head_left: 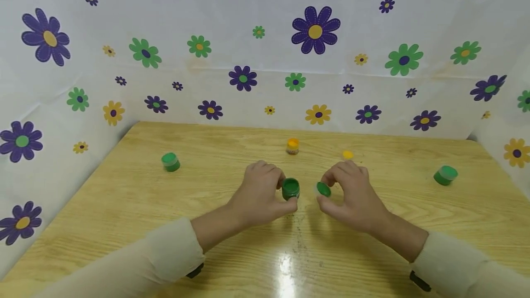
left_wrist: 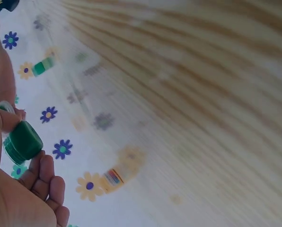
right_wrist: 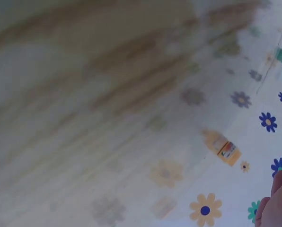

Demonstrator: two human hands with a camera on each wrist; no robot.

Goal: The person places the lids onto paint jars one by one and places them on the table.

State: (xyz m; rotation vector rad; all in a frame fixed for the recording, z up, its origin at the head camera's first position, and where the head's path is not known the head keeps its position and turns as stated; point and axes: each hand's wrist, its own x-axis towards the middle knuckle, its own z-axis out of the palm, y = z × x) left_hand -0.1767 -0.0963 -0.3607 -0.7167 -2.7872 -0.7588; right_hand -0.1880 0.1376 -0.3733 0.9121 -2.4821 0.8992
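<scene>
Between its thumb and fingers, my left hand point(head_left: 262, 194) holds a small uncapped paint jar point(head_left: 290, 188) with dark green paint inside. The left wrist view shows the jar point(left_wrist: 25, 142) from the side, with the left hand point(left_wrist: 22, 189) around it. To the right, my right hand point(head_left: 354, 197) pinches the jar's round lid point(head_left: 324, 189), its green-coated inner side facing up. A short gap separates lid and jar, both above the table. In the right wrist view only part of the right hand point(right_wrist: 278, 205) shows; the lid is out of frame.
An orange paint jar point(head_left: 292, 147) stands behind the hands, with a yellow lid point(head_left: 348, 155) lying to its right. One green jar point(head_left: 170, 163) is at the left, another green jar point(head_left: 446, 176) at the right. A flowered cloth point(head_left: 273, 49) borders the wooden table point(head_left: 124, 224).
</scene>
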